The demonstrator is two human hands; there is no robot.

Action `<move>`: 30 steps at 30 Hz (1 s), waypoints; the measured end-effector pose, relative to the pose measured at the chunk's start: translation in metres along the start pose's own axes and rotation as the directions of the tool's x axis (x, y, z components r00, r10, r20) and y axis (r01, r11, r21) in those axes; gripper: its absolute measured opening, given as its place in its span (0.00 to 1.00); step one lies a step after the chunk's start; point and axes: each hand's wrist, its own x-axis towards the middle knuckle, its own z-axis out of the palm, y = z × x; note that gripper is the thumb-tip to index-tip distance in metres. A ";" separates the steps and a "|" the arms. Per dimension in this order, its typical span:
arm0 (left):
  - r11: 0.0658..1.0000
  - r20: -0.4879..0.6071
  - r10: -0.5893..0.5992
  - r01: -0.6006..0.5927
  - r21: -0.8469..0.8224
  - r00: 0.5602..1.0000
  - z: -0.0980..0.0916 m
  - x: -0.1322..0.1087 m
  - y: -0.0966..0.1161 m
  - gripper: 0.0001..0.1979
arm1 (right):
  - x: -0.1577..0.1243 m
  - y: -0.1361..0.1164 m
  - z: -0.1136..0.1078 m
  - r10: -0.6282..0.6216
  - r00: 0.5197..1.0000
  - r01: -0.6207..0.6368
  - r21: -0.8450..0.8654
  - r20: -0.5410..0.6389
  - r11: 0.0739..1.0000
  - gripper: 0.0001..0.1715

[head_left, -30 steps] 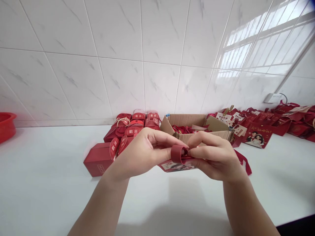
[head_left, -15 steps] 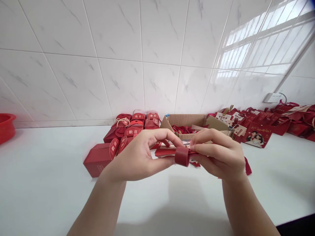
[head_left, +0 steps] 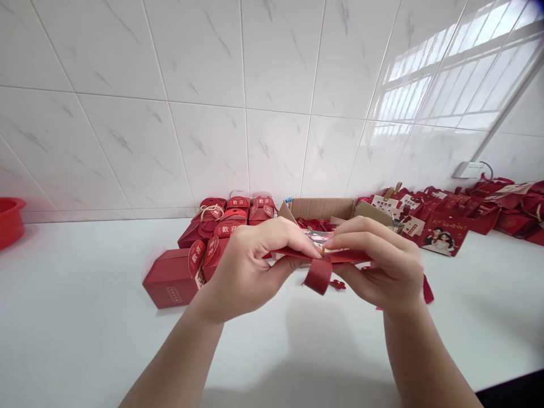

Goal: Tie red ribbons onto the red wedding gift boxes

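Note:
Between my two hands, above the white table, is a red paper gift box (head_left: pixel 351 256) with a printed picture on its upper side. A loop of dark red ribbon (head_left: pixel 318 276) hangs from its near edge. My left hand (head_left: pixel 259 266) pinches the left part, fingers on top and thumb below. On the other side my right hand (head_left: pixel 378 266) grips the right part, its fingertips close to a small gold-coloured piece (head_left: pixel 322 250) by the ribbon. A small red flower-shaped piece (head_left: pixel 338 284) lies on the table beneath. My fingers hide much of the gift box.
Several red gift boxes (head_left: pixel 170 279) stand at the left. Behind my hands is an open cardboard box (head_left: pixel 321 205) holding red pieces. Red bags (head_left: pixel 444 233) and tags fill the back right. A red basin (head_left: pixel 11 222) sits far left, against the tiled wall (head_left: pixel 204 153).
The red gift box has tilted so more of its printed top shows. The ribbon loop has swung a little lower, and my left fingers press further over the near edge.

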 end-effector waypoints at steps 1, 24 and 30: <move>1.000 -0.001 0.011 -0.011 0.017 1.000 0.000 0.000 0.000 0.09 | 0.000 0.000 0.000 -0.001 1.000 0.001 0.003 0.009 1.000 0.03; 0.982 0.077 -0.093 0.079 0.171 0.993 -0.002 -0.002 -0.008 0.09 | -0.008 0.003 0.000 0.091 0.960 -0.094 -0.004 0.266 0.996 0.10; 0.951 0.084 -0.286 0.293 -0.096 0.955 0.001 0.001 -0.009 0.15 | -0.008 0.004 0.000 0.082 0.956 -0.111 0.085 0.282 0.990 0.10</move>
